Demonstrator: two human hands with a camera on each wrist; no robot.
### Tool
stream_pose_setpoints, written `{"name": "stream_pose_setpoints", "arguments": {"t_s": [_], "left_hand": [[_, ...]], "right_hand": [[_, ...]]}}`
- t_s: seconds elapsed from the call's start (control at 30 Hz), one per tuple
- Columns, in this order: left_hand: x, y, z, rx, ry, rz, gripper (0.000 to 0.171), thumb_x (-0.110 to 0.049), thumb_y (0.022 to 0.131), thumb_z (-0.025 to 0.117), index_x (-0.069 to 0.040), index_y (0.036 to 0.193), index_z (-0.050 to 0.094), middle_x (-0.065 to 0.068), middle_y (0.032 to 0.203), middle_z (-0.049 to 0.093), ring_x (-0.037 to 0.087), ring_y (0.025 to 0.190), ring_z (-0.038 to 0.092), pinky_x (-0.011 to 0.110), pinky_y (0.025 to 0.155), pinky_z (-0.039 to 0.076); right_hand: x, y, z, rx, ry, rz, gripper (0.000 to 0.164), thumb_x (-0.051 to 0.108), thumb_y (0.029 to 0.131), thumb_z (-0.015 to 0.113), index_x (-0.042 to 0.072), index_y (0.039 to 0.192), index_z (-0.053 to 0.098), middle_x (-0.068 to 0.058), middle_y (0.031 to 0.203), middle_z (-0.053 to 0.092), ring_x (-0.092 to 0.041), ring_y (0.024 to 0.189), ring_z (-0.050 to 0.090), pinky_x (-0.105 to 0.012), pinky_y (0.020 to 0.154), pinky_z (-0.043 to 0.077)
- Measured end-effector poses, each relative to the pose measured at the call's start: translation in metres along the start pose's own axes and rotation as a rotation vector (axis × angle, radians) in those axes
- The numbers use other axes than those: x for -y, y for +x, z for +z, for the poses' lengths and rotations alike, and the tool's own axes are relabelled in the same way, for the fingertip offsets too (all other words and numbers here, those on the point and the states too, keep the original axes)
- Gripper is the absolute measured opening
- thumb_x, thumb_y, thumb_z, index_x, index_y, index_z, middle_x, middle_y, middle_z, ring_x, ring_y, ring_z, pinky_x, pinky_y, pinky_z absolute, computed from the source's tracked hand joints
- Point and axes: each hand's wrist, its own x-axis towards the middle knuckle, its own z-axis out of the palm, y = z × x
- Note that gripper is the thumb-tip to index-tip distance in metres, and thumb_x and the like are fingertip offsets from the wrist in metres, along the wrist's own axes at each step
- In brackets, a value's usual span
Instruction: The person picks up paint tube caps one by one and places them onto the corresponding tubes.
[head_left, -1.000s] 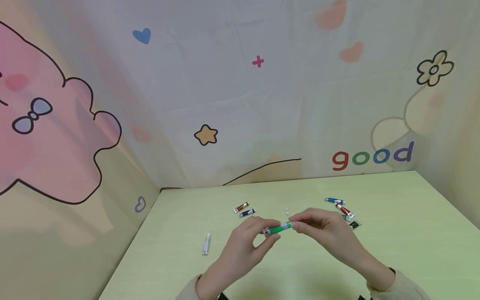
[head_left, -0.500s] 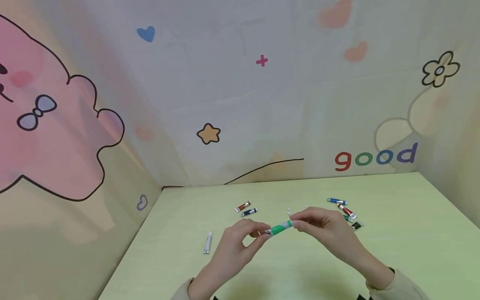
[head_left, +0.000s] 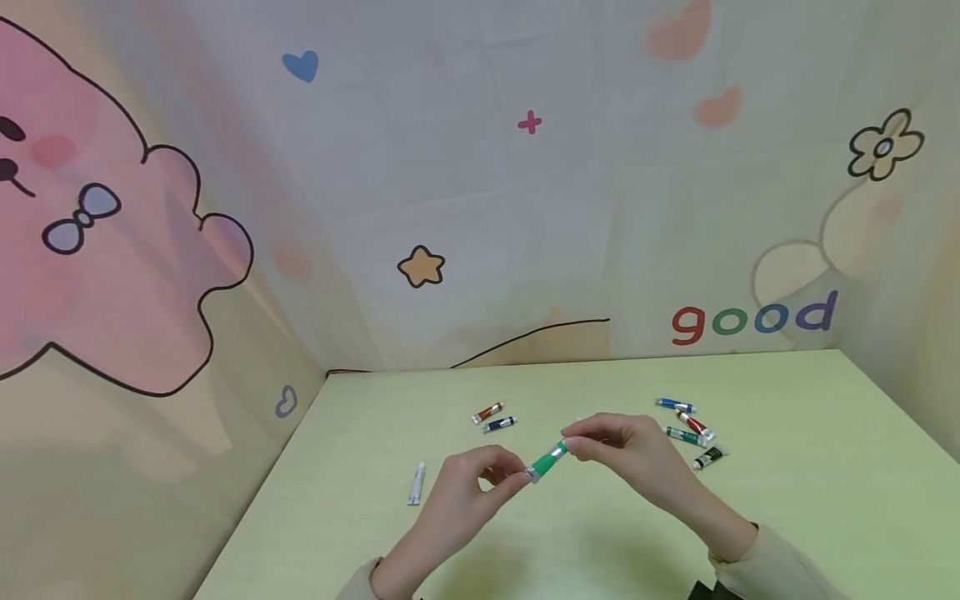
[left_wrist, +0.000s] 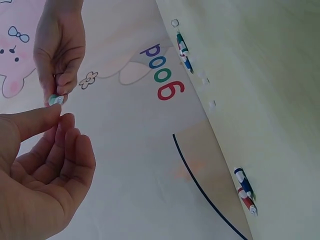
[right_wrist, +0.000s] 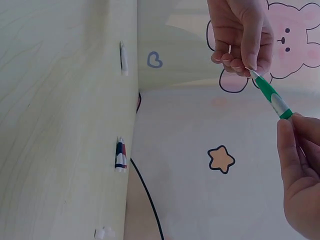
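Observation:
Between the two hands, above the table, is a green and silver paint tube [head_left: 550, 462]. My left hand [head_left: 471, 492] pinches its flat crimped end between thumb and forefinger. The other end, by the shoulder, is pinched by the thumb and forefinger of my right hand [head_left: 630, 454]; the fingers hide the tip and any cap. In the right wrist view the tube [right_wrist: 272, 97] slants down from the left hand [right_wrist: 245, 37] to the right hand [right_wrist: 305, 170]. The left wrist view shows just a bit of the tube [left_wrist: 56, 100] at the fingertips.
A white tube [head_left: 416, 484] lies left on the table [head_left: 360, 433]. Brown-red [head_left: 488, 412] and dark blue tubes [head_left: 500, 424] lie at the back. On the right are blue [head_left: 675, 405], red [head_left: 695, 425], dark green [head_left: 685, 436] and black tubes [head_left: 709, 457]. Small white bits [left_wrist: 205, 78] lie toward the back.
The left fingers have slid back along the tube to its crimped end. The tube tilts more steeply, and both hands have shifted slightly left, uncovering the dark green and black tubes.

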Motion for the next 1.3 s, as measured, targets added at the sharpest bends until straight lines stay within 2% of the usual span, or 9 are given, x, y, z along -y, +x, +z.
{"name": "stream_pose_setpoints", "arguments": {"t_s": [0.2, 0.43, 0.53, 0.8, 1.03, 1.17, 1.3], "left_hand": [[0.011, -0.005, -0.003, -0.001, 0.046, -0.023, 0.007, -0.021, 0.094, 0.074, -0.014, 0.091, 0.074, -0.011, 0.082, 0.069, 0.004, 0.075, 0.061, 0.024, 0.071, 0.055], [0.026, -0.012, -0.012, 0.000, 0.081, -0.083, 0.006, -0.021, 0.093, 0.075, -0.016, 0.089, 0.074, -0.012, 0.080, 0.069, 0.005, 0.074, 0.060, 0.024, 0.069, 0.053], [0.034, -0.014, -0.015, -0.011, 0.109, -0.110, 0.007, -0.022, 0.093, 0.075, -0.017, 0.088, 0.074, -0.014, 0.078, 0.067, 0.004, 0.071, 0.058, 0.024, 0.067, 0.052], [0.050, -0.021, -0.022, -0.009, 0.180, -0.172, 0.007, -0.019, 0.091, 0.077, -0.015, 0.086, 0.074, -0.012, 0.076, 0.066, 0.002, 0.066, 0.054, 0.022, 0.061, 0.048], [0.066, -0.030, -0.028, -0.012, 0.223, -0.183, 0.009, -0.019, 0.091, 0.077, -0.013, 0.084, 0.073, -0.011, 0.074, 0.066, 0.002, 0.065, 0.053, 0.022, 0.059, 0.047], [0.075, -0.036, -0.031, 0.011, 0.248, -0.217, 0.012, -0.018, 0.091, 0.076, -0.012, 0.082, 0.072, -0.010, 0.073, 0.065, 0.002, 0.064, 0.051, 0.022, 0.057, 0.045], [0.084, -0.040, -0.034, 0.040, 0.279, -0.254, 0.012, -0.017, 0.091, 0.076, -0.010, 0.082, 0.072, -0.009, 0.073, 0.065, 0.002, 0.063, 0.050, 0.022, 0.056, 0.044]], "right_hand": [[-0.005, 0.020, 0.011, 0.068, 0.001, 0.081, 0.026, 0.029, 0.094, 0.074, 0.008, 0.109, 0.076, -0.008, 0.096, 0.074, -0.032, 0.091, 0.069, -0.033, 0.084, 0.055], [-0.014, 0.049, 0.032, 0.141, 0.041, 0.100, 0.024, 0.024, 0.094, 0.073, 0.006, 0.110, 0.075, -0.006, 0.100, 0.074, -0.022, 0.088, 0.070, -0.042, 0.088, 0.056], [-0.020, 0.061, 0.041, 0.170, 0.056, 0.110, 0.022, 0.023, 0.094, 0.073, 0.006, 0.108, 0.076, -0.005, 0.100, 0.074, -0.021, 0.088, 0.071, -0.046, 0.090, 0.055], [-0.037, 0.084, 0.065, 0.245, 0.111, 0.120, 0.022, 0.018, 0.095, 0.072, 0.001, 0.108, 0.075, -0.010, 0.105, 0.073, -0.021, 0.088, 0.072, -0.036, 0.085, 0.058], [-0.052, 0.099, 0.087, 0.273, 0.174, 0.173, 0.018, 0.012, 0.093, 0.073, -0.002, 0.105, 0.076, -0.007, 0.100, 0.072, -0.029, 0.091, 0.072, -0.035, 0.082, 0.058], [-0.059, 0.104, 0.101, 0.304, 0.166, 0.207, 0.018, 0.011, 0.094, 0.072, -0.003, 0.104, 0.075, -0.006, 0.097, 0.072, -0.035, 0.093, 0.072, -0.036, 0.082, 0.059], [-0.063, 0.110, 0.113, 0.332, 0.138, 0.215, 0.021, 0.010, 0.095, 0.071, -0.008, 0.106, 0.073, -0.006, 0.094, 0.072, -0.031, 0.090, 0.073, -0.036, 0.080, 0.059]]}}
